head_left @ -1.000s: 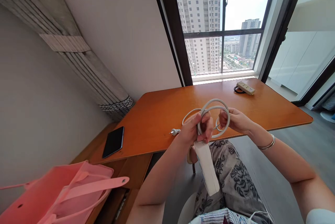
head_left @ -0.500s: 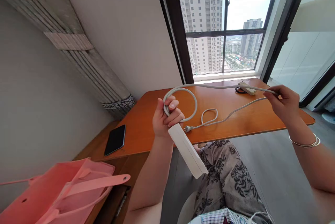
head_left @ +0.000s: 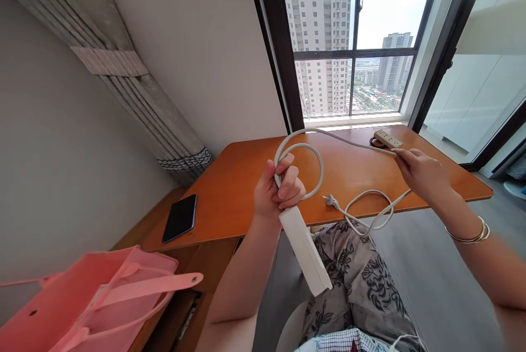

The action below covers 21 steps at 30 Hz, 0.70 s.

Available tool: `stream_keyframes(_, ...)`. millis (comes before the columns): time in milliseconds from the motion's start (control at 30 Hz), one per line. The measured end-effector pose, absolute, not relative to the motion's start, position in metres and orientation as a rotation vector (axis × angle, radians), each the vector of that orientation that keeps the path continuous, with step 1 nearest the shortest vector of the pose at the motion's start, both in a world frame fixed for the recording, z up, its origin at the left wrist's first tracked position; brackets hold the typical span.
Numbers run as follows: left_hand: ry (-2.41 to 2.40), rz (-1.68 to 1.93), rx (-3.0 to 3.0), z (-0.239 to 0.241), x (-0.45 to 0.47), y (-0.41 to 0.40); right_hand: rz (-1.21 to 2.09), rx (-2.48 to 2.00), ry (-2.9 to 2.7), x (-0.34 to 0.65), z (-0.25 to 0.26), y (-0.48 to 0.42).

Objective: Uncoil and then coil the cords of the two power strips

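Observation:
My left hand (head_left: pixel 278 190) is closed around the top of a white power strip (head_left: pixel 306 250) and one loop of its white cable (head_left: pixel 314 174); the strip hangs down over my lap. My right hand (head_left: pixel 421 170) is closed on the same cable further along, out to the right above the orange table (head_left: pixel 246 187). From that hand the cable droops in a loose loop past the table's front edge and ends in a plug (head_left: pixel 331 200) lying near the edge.
A black phone (head_left: pixel 179 218) lies on the lower wooden shelf at the left. A pink bag (head_left: pixel 90 300) stands at the lower left. A beige power strip (head_left: pixel 387 138) with a black cord sits at the table's far right by the window.
My right hand has come back in and down toward the table with the cable, which now sags in a loop. The plug has slid to the right. My left hand has shifted slightly right.

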<state>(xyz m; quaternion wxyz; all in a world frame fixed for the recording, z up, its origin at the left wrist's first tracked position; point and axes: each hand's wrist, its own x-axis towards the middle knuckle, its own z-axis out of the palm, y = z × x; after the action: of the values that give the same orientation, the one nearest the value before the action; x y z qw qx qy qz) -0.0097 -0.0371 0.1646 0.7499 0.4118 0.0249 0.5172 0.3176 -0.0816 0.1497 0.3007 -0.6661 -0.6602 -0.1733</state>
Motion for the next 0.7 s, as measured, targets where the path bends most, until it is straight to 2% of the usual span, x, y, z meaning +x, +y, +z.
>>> stream_keyframes(100, 0.021, 1.177, 0.904, 0.167, -0.011, -0.041, -0.193, -1.755, -1.936, 0.298, 0.130, -0.085)
stream_keyframes(200, 0.015, 1.276, 0.894, 0.172, -0.016, -0.042, 0.307, -1.634, -2.037, 0.290, 0.118, -0.092)
stream_keyframes(300, -0.042, 1.386, 0.839, 0.175, -0.025, -0.039, 0.924, -1.477, -1.844, 0.304, 0.113, -0.101)
stream_keyframes(367, -0.090, 1.414, 0.784, 0.176, -0.031, -0.037, 1.146, -1.331, -1.608, 0.322, 0.111, -0.108)
stream_keyframes(467, -0.099, 1.398, 0.723, 0.174, -0.032, -0.036, 1.225, -1.192, -1.405, 0.343, 0.111, -0.121)
stream_keyframes(600, -0.061, 1.411, 0.701, 0.173, -0.027, -0.036, 1.248, -1.313, -1.453, 0.351, 0.128, -0.136)
stream_keyframes(700, -0.047, 1.376, 0.727, 0.171, -0.021, -0.039, 0.950, -1.424, -1.381, 0.366, 0.151, -0.147)
